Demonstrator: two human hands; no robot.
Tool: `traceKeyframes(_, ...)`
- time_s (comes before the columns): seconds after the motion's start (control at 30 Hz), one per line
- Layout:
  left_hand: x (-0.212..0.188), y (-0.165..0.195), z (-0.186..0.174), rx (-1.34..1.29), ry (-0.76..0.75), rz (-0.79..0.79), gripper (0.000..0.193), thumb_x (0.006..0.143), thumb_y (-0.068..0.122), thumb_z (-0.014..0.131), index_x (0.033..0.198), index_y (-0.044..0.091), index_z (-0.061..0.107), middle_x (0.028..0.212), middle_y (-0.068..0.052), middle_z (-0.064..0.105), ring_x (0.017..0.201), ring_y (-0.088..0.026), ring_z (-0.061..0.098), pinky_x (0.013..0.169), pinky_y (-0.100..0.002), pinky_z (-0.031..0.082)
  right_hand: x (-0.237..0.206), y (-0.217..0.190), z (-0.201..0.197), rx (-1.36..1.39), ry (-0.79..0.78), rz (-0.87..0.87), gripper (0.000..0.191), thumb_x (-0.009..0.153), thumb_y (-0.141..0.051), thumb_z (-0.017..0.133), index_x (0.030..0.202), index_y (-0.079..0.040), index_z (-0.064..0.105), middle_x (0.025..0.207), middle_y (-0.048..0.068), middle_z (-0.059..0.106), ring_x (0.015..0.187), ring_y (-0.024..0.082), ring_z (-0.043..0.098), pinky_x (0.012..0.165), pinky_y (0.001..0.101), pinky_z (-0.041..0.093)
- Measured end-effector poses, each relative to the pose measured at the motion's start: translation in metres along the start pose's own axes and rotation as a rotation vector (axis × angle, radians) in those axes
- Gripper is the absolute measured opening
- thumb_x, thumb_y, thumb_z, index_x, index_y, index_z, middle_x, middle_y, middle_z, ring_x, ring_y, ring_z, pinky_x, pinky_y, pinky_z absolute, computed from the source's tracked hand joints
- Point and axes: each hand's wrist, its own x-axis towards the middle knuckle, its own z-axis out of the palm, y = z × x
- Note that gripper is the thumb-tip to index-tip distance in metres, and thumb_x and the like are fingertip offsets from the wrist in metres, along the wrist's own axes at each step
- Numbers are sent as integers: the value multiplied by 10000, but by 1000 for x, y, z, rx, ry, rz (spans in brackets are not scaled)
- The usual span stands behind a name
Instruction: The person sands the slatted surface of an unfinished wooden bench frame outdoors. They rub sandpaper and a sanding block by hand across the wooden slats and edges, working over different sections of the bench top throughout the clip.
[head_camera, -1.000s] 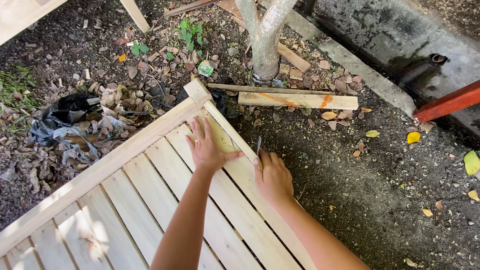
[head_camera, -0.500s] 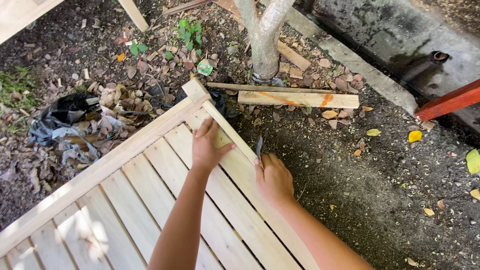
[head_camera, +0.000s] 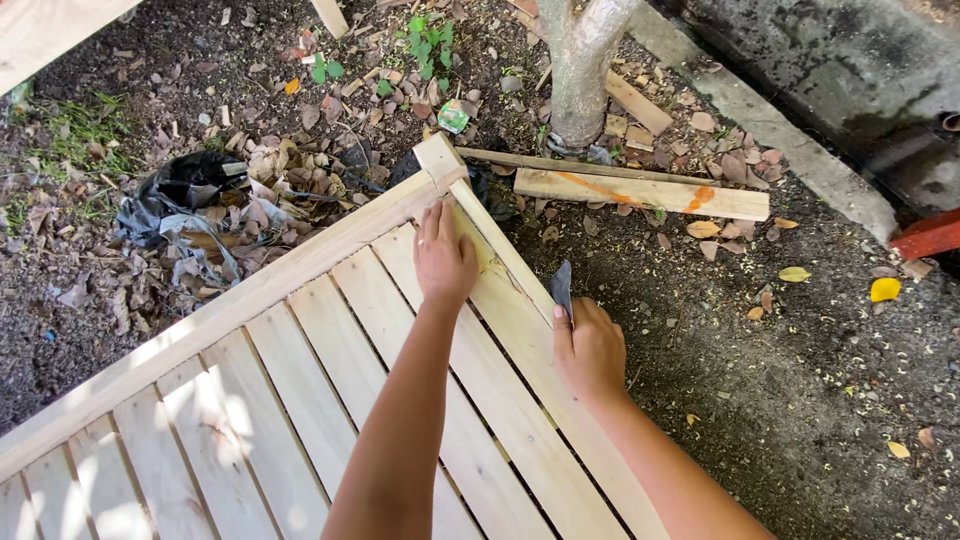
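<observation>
The left hand (head_camera: 445, 262) lies flat, fingers (head_camera: 432, 222) released and spread, pressing on a slat of the pale slatted wooden frame (head_camera: 300, 370), close to its corner post (head_camera: 440, 158). The right hand (head_camera: 590, 350) is clenched around a small dark flat blade tool (head_camera: 562, 288), whose tip points up just beyond the fingers and touches the outer rail (head_camera: 505, 265) of the frame; the handle is hidden inside the fist. The frame lies on the bare soil ground (head_camera: 800, 400), under both hands, and it reaches from the fingers down to the near left edge of the view. It looks stiff and rather light for its size, made of raw dry wood, so it may give splinters; I judge the thick rails are the best place to take hold, not the thin slats. Beyond the fingers stand a grey tree trunk (head_camera: 585, 70) and a loose wooden plank with orange marks (head_camera: 640, 192); far left of them lies a crumpled black plastic sheet (head_camera: 185, 195) among dry leaves.
</observation>
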Motion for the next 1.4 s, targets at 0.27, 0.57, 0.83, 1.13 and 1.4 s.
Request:
traceKeyframes(0.27,7,-7,13,-76,-19,-71,530,804,-16,517,1297,118,658,1409,-62,605,1326,-304,525,1099,-450,401,2,1,0,10,22,-25,302,1045,-280,501,895,-50,628,893,122,631,872,342,621,742,487,444)
traceKeyframes(0.57,10,-4,2,-22,-72,-110,485,835,70,551,1304,126,658,1226,-105,571,1136,-335,510,985,-498,392,2,2,-2,27,-3,-23,294,1045,-269,494,931,-46,648,875,108,631,836,308,628,740,472,451)
traceKeyframes(0.83,8,10,-4,25,-146,-162,383,905,122,550,1229,240,717,1175,-37,596,1166,-270,538,1002,-451,389,2,1,-2,28,7,-27,306,1047,-273,500,925,-31,642,896,123,626,868,331,620,754,480,459)
traceKeyframes(1.13,4,1,-2,61,-150,73,517,868,91,519,1370,-4,599,1466,-194,527,1386,-379,418,1108,-577,280,2,0,-3,43,12,-29,316,1055,-270,499,898,-24,621,879,134,618,849,344,618,761,489,480)
traceKeyframes(1.4,-68,31,-28,-247,-327,171,553,879,30,469,1419,-27,574,1545,-227,500,1462,-414,436,1204,-559,302,1,3,-1,24,46,-65,312,1052,-278,506,916,-26,630,901,143,624,883,365,621,766,504,486)
